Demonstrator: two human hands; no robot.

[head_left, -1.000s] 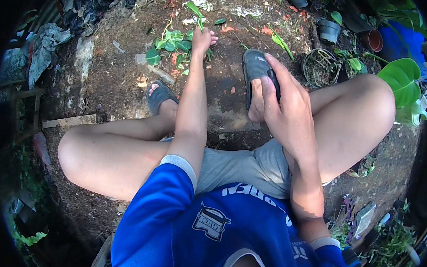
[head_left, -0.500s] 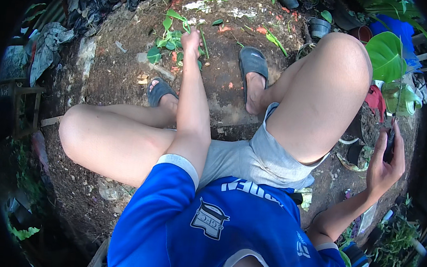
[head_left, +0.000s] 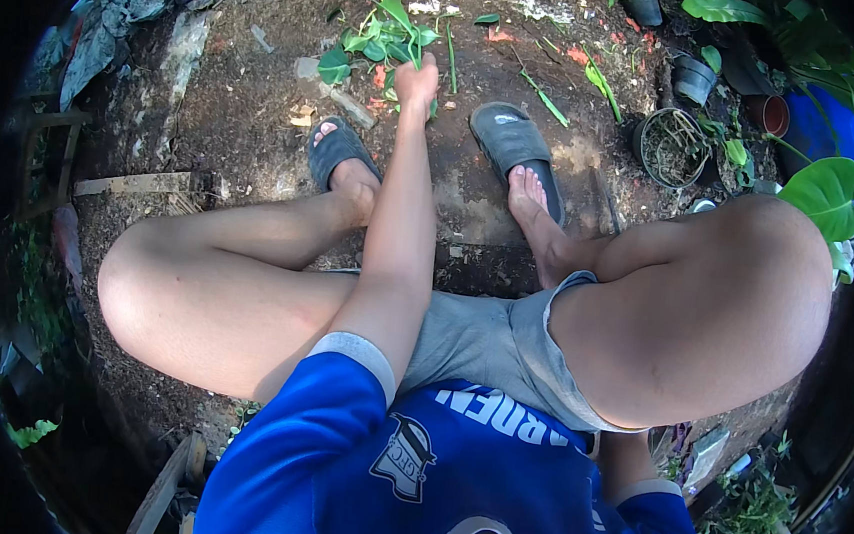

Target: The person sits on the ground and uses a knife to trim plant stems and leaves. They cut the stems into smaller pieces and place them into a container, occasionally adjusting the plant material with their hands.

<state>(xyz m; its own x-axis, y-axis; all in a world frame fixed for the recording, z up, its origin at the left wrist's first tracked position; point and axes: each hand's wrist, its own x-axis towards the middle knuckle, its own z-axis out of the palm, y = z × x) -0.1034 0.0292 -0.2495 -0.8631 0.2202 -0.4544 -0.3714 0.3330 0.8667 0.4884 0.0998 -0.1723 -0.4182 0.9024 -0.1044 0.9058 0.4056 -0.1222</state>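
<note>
My left hand (head_left: 417, 84) reaches out past my feet, its fingers closed round the stem of a leafy green cutting (head_left: 393, 31). The cutting's broad leaves fan out beyond the hand, low over the soil. Just right of it a cut green stem (head_left: 451, 58) lies on the ground, apart from the hand. A loose dark green leaf (head_left: 487, 19) rests farther off. My right hand is hidden behind my raised right thigh; only part of that forearm (head_left: 627, 462) shows below the knee.
My sandalled feet (head_left: 512, 138) stand on the dark soil. Cut stems (head_left: 544, 98) lie ahead to the right. A round pot of dry matter (head_left: 671, 146), a grey pot (head_left: 694, 79) and a blue container (head_left: 827, 123) stand at the right. A wooden strip (head_left: 133, 184) lies at the left.
My right hand, which held a dark-handled tool out at the right, has dropped from sight behind my thigh. My right knee has swung outward. The left hand keeps hold of the cutting.
</note>
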